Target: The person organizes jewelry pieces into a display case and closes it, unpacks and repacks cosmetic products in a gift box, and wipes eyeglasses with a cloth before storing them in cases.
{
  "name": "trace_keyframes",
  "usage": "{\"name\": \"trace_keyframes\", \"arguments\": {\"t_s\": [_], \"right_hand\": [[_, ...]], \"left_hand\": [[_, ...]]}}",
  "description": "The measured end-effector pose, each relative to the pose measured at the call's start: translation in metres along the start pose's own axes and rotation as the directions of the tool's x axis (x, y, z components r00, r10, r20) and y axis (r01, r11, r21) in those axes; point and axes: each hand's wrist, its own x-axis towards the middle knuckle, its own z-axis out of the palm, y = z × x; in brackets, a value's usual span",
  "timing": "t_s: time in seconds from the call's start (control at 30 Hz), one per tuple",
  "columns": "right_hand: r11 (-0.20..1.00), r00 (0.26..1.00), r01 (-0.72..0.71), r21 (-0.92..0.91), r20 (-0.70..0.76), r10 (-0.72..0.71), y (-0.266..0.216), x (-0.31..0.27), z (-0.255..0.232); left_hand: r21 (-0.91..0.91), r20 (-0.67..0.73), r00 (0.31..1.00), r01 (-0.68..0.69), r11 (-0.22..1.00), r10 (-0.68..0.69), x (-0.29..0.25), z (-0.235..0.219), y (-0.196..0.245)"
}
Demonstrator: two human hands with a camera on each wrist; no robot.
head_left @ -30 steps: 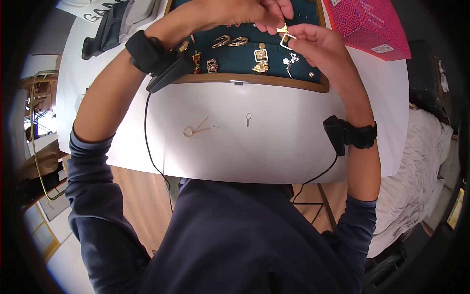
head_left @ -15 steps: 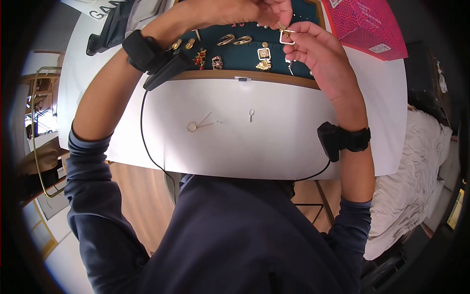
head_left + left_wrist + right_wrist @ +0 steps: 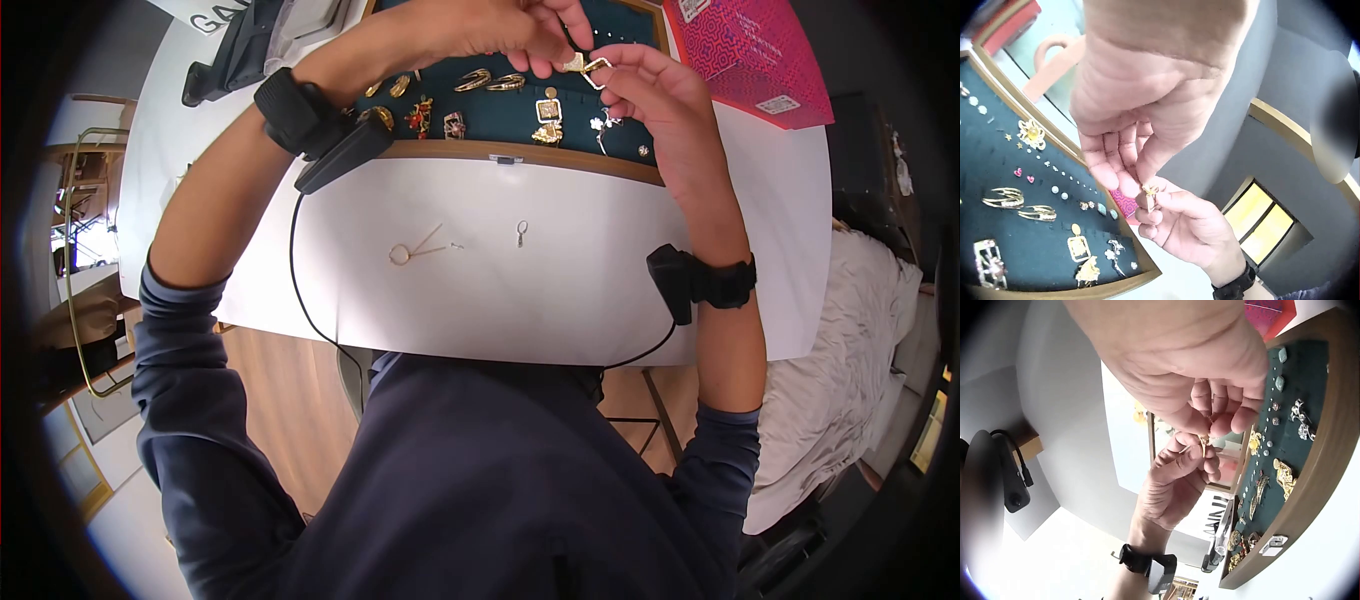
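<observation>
Both hands meet over the right part of a jewelry tray (image 3: 590, 168) with a wooden rim and dark green lining. Between them is a gold drop earring (image 3: 599, 73) with a square white-edged frame. My left hand (image 3: 515, 35) pinches its gold upper part between thumb and fingers. My right hand (image 3: 660, 95) pinches the square frame; its thumb and fingertips hide part of it. In the left wrist view the fingertips of both hands nearly meet at the earring (image 3: 1150, 191). A similar square earring (image 3: 548, 110) lies in the tray just below the hands.
On the white table (image 3: 470, 310) lie a thin gold ring-shaped piece (image 3: 400, 254) with two prongs and a small silver earring (image 3: 522, 235). A pink patterned box (image 3: 755, 60) stands at the right. Gold hoops (image 3: 505, 82) and other jewelry fill the tray.
Both hands stay at the earring; it has turned between the fingers, and its gold upper part shows again beside the frame. The view has shifted slightly.
</observation>
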Motion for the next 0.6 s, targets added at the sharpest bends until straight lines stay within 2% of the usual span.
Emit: {"name": "trace_keyframes", "arguments": {"t_s": [0.1,0.33,0.4,0.53,0.6], "right_hand": [[0.998,0.999,-0.023,-0.065,-0.028,0.021,0.001,0.001,0.001],[0.998,0.998,-0.050,-0.030,0.034,0.051,0.007,0.004,-0.004],[0.999,0.997,-0.047,-0.005,0.063,0.047,0.006,0.004,-0.003],[0.995,0.996,-0.093,-0.039,0.000,0.093,-0.004,0.003,0.001],[0.994,0.994,-0.110,-0.025,-0.017,0.110,-0.003,0.004,0.000]], "left_hand": [[-0.029,0.071,0.995,-0.062,0.998,0.064,0.001,-0.001,-0.011],[0.090,0.044,0.994,-0.101,0.991,0.097,0.004,-0.002,-0.015],[-0.015,0.038,0.992,-0.119,0.993,0.119,0.003,-0.003,-0.013],[-0.043,-0.035,0.997,-0.069,0.997,0.068,0.005,0.002,-0.006],[-0.050,0.015,0.990,-0.141,0.989,0.142,0.006,0.003,-0.005]]}}
